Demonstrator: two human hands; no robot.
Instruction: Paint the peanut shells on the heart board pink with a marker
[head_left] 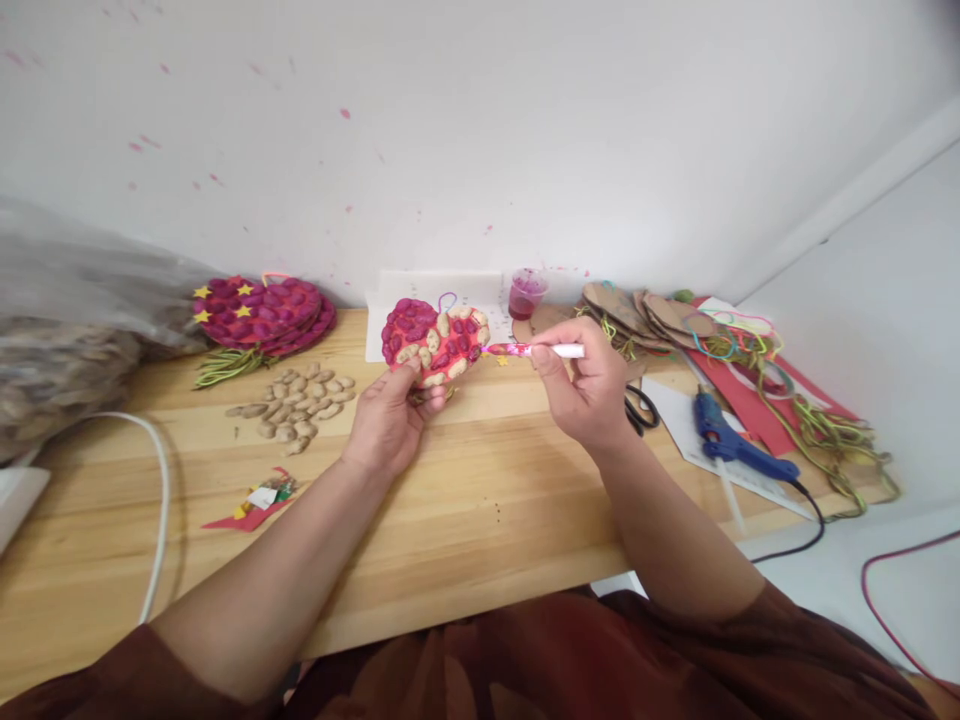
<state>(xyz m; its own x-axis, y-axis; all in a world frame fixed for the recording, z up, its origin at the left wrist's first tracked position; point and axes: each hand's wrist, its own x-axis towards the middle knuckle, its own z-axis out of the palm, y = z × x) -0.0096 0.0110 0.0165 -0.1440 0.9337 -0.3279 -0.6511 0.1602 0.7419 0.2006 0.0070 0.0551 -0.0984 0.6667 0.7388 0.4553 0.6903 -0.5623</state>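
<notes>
My left hand (390, 422) grips the lower edge of a heart-shaped peanut craft (435, 345) and holds it up above the table. Its left part is covered in magenta-painted peanuts, while several peanuts along the right rim and lower middle are bare tan. A purple loop sticks up from its top. Between the fingers of my right hand (581, 385) is a white paintbrush (556, 351) smeared with pink; its tip meets the craft's right edge. Behind them, a clear plastic cup (527, 293) holds magenta paint.
Finished magenta peanut crafts (262, 315) with yellow stars are stacked at left, near loose peanuts (292, 405) and a plastic bag of peanuts (60, 380). Right lie cardboard pieces (637, 315), scissors (642, 408), a blue glue gun (739, 445) and green yarn (832, 440). A white cable (161, 500) crosses the left.
</notes>
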